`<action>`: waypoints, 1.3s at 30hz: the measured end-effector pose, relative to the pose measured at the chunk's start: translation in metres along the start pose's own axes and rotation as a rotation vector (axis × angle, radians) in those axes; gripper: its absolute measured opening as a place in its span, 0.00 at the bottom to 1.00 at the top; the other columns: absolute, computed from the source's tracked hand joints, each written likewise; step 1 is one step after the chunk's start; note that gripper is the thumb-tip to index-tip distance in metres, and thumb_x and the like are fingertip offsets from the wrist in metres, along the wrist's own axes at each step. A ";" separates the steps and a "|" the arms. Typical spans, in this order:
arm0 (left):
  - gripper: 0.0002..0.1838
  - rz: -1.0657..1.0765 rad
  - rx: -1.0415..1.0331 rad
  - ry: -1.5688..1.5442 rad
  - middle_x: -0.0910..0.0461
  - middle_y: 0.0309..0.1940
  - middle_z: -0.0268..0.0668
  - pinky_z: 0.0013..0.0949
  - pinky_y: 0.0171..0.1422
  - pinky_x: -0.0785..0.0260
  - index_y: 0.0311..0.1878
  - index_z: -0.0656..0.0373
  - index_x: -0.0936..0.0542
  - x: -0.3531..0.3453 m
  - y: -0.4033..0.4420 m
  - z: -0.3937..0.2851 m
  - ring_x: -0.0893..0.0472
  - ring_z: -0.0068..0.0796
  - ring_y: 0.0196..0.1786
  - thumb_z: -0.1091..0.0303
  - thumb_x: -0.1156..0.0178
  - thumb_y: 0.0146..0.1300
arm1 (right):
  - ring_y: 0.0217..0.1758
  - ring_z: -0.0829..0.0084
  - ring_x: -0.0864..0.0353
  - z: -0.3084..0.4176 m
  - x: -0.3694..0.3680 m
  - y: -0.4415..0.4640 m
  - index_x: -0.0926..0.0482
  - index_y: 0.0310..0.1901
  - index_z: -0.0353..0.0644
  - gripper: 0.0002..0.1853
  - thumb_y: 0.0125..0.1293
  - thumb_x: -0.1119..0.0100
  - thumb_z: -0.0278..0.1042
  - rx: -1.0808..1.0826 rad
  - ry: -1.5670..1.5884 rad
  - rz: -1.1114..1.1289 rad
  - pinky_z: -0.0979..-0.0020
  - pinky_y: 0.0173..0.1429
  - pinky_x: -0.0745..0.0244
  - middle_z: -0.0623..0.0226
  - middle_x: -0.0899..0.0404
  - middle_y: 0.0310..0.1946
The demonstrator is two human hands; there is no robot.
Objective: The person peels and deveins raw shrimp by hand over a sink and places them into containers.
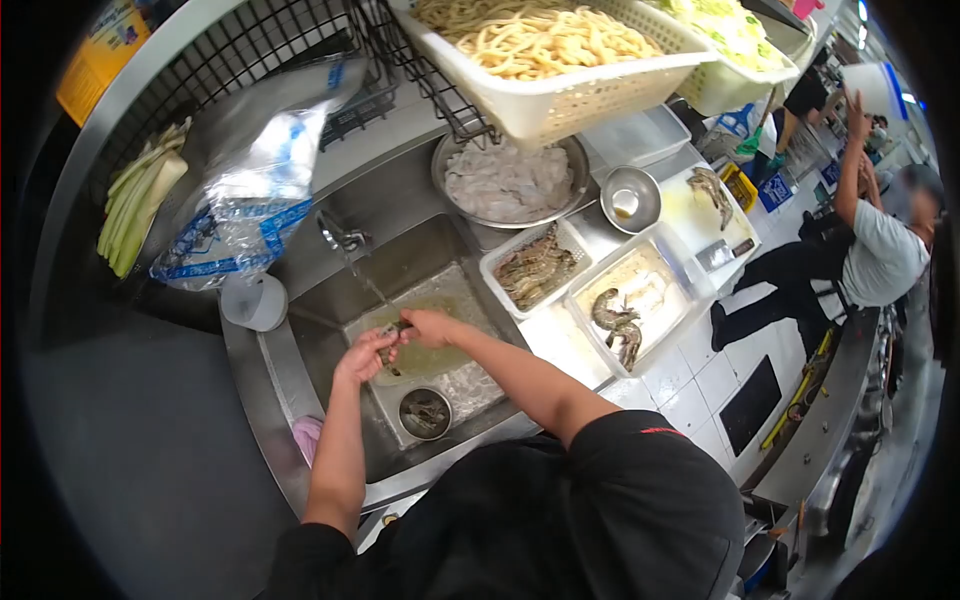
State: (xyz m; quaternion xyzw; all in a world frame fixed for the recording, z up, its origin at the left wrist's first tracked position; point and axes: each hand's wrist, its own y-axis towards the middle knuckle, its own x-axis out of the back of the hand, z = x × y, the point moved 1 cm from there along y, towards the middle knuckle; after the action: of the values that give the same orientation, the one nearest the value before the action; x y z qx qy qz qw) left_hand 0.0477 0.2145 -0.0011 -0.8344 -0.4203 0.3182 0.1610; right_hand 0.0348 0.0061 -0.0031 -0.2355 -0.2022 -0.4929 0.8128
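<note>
Over the steel sink (318, 300), my left hand (366, 354) is closed around a grey, unpeeled prawn (387, 358). My right hand (428, 327) pinches the same prawn from the other side; fingers hide most of it. Water runs from the faucet (343, 236) just behind my hands. Below them, cloudy water lies in the basin, and a small steel bowl (425, 413) with dark prawn pieces stands inside it. Right of the sink, a white basket (497, 262) holds several whole prawns. Next to it is a clear plastic tub (690, 283) with a few large prawns.
A large steel bowl (440, 172) of pale, peeled-looking seafood stands behind the sink. Above hang a basket of noodles (560, 45) and one of chopped greens (720, 45). Plastic bags (260, 170) and green stalks (140, 200) lie left. Another person (885, 255) stands far right, arms raised.
</note>
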 end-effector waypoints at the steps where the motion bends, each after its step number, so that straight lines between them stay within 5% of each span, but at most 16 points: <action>1: 0.16 0.006 0.003 0.000 0.16 0.38 0.33 0.24 0.35 0.28 0.58 0.60 0.24 -0.018 0.003 0.002 0.23 0.18 0.30 0.63 0.41 0.72 | 0.50 0.49 0.18 -0.003 0.011 -0.020 0.26 0.57 0.40 0.23 0.63 0.33 0.40 -0.006 0.000 -0.003 0.58 0.54 0.25 0.48 0.17 0.45; 6: 0.18 0.207 -0.018 0.289 0.17 0.41 0.35 0.23 0.36 0.31 0.59 0.63 0.25 -0.141 0.034 -0.019 0.25 0.16 0.33 0.63 0.41 0.73 | 0.45 0.52 0.16 -0.028 0.108 -0.118 0.20 0.48 0.40 0.15 0.63 0.33 0.38 0.066 0.056 -0.217 0.58 0.50 0.24 0.51 0.15 0.38; 9: 0.20 0.087 -0.057 0.649 0.18 0.43 0.39 0.30 0.42 0.28 0.60 0.63 0.25 -0.215 0.077 -0.039 0.21 0.24 0.40 0.63 0.40 0.71 | 0.44 0.53 0.16 -0.051 0.194 -0.157 0.17 0.46 0.42 0.13 0.64 0.35 0.38 0.000 -0.075 -0.201 0.59 0.48 0.23 0.53 0.15 0.38; 11: 0.20 -0.084 -0.468 0.949 0.19 0.44 0.45 0.40 0.51 0.27 0.60 0.60 0.23 -0.245 0.118 -0.031 0.18 0.39 0.48 0.67 0.38 0.66 | 0.46 0.54 0.16 -0.082 0.235 -0.165 0.16 0.45 0.44 0.11 0.64 0.35 0.38 -0.106 -0.108 -0.163 0.58 0.50 0.24 0.54 0.15 0.40; 13: 0.20 -0.096 -0.419 1.123 0.19 0.46 0.47 0.43 0.56 0.28 0.59 0.59 0.22 -0.269 0.145 -0.024 0.20 0.46 0.51 0.69 0.38 0.64 | 0.48 0.56 0.16 -0.124 0.252 -0.166 0.15 0.44 0.45 0.10 0.64 0.36 0.39 -0.203 -0.139 -0.125 0.57 0.52 0.24 0.55 0.15 0.41; 15: 0.20 -0.112 -0.350 1.295 0.20 0.48 0.49 0.46 0.61 0.29 0.58 0.58 0.20 -0.291 0.162 -0.017 0.21 0.52 0.55 0.70 0.38 0.62 | 0.55 0.58 0.21 -0.168 0.258 -0.166 0.14 0.45 0.48 0.10 0.65 0.37 0.38 -0.111 -0.556 0.022 0.56 0.59 0.29 0.58 0.16 0.46; 18: 0.20 -0.278 -0.334 1.453 0.22 0.53 0.48 0.45 0.65 0.32 0.57 0.58 0.19 -0.302 0.167 -0.006 0.24 0.51 0.59 0.72 0.37 0.60 | 0.59 0.56 0.25 -0.166 0.295 -0.215 0.15 0.47 0.43 0.11 0.66 0.39 0.35 0.077 -0.314 -0.224 0.56 0.66 0.35 0.58 0.18 0.50; 21: 0.20 -0.319 -0.438 1.311 0.22 0.53 0.46 0.44 0.65 0.32 0.58 0.60 0.20 -0.333 0.164 -0.013 0.24 0.49 0.59 0.72 0.37 0.61 | 0.57 0.54 0.22 -0.222 0.359 -0.290 0.16 0.46 0.38 0.12 0.65 0.39 0.33 0.130 -0.157 -0.511 0.55 0.65 0.32 0.55 0.18 0.46; 24: 0.16 -0.379 -0.415 1.398 0.21 0.54 0.47 0.44 0.66 0.32 0.54 0.60 0.17 -0.348 0.167 -0.002 0.24 0.50 0.59 0.73 0.38 0.62 | 0.46 0.48 0.17 -0.331 0.434 -0.344 0.17 0.42 0.34 0.10 0.60 0.42 0.26 -0.215 -0.210 -0.990 0.53 0.53 0.24 0.46 0.17 0.37; 25: 0.16 -0.381 -0.408 1.401 0.21 0.54 0.47 0.44 0.66 0.32 0.54 0.60 0.17 -0.351 0.168 -0.002 0.24 0.50 0.59 0.73 0.38 0.62 | 0.46 0.48 0.16 -0.380 0.464 -0.353 0.18 0.41 0.33 0.10 0.58 0.43 0.24 -0.445 -0.296 -0.999 0.54 0.53 0.23 0.45 0.17 0.37; 27: 0.16 -0.457 -0.415 1.264 0.21 0.54 0.46 0.44 0.66 0.33 0.54 0.61 0.18 -0.354 0.166 0.000 0.24 0.51 0.59 0.74 0.38 0.62 | 0.59 0.47 0.23 -0.406 0.511 -0.381 0.24 0.54 0.37 0.20 0.58 0.42 0.26 -0.850 -0.566 -1.012 0.51 0.61 0.25 0.48 0.22 0.53; 31: 0.15 -0.612 -0.461 1.068 0.21 0.55 0.45 0.37 0.55 0.25 0.53 0.62 0.18 -0.352 0.158 -0.001 0.17 0.43 0.51 0.76 0.40 0.63 | 0.65 0.49 0.27 -0.467 0.536 -0.406 0.25 0.58 0.38 0.21 0.63 0.43 0.31 -1.101 -0.629 -0.902 0.53 0.63 0.26 0.48 0.25 0.58; 34: 0.10 -0.790 -0.507 0.850 0.15 0.42 0.40 0.29 0.45 0.24 0.50 0.65 0.18 -0.304 0.144 0.002 0.16 0.27 0.40 0.74 0.42 0.69 | 0.56 0.51 0.19 -0.494 0.550 -0.404 0.23 0.52 0.32 0.23 0.55 0.37 0.35 -1.093 -0.712 -0.704 0.55 0.61 0.25 0.48 0.18 0.48; 36: 0.08 -0.865 -0.516 0.593 0.15 0.34 0.38 0.27 0.40 0.26 0.46 0.66 0.18 -0.253 0.130 0.001 0.17 0.24 0.34 0.75 0.45 0.70 | 0.54 0.46 0.19 -0.513 0.546 -0.409 0.25 0.48 0.31 0.23 0.50 0.34 0.32 -0.990 -0.517 -0.982 0.55 0.60 0.26 0.46 0.17 0.45; 39: 0.08 -1.044 -0.537 0.140 0.17 0.33 0.39 0.29 0.36 0.26 0.43 0.65 0.20 -0.180 0.111 -0.020 0.19 0.27 0.30 0.76 0.49 0.71 | 0.45 0.48 0.21 -0.476 0.536 -0.423 0.31 0.49 0.31 0.22 0.55 0.36 0.29 -0.604 -0.346 -1.263 0.57 0.53 0.26 0.49 0.23 0.40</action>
State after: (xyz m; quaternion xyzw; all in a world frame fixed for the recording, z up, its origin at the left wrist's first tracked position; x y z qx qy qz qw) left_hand 0.0479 0.0042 0.0256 -0.5478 -0.8294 0.0235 0.1068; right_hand -0.0671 -0.8199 -0.0091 -0.3626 -0.2805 -0.8589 0.2284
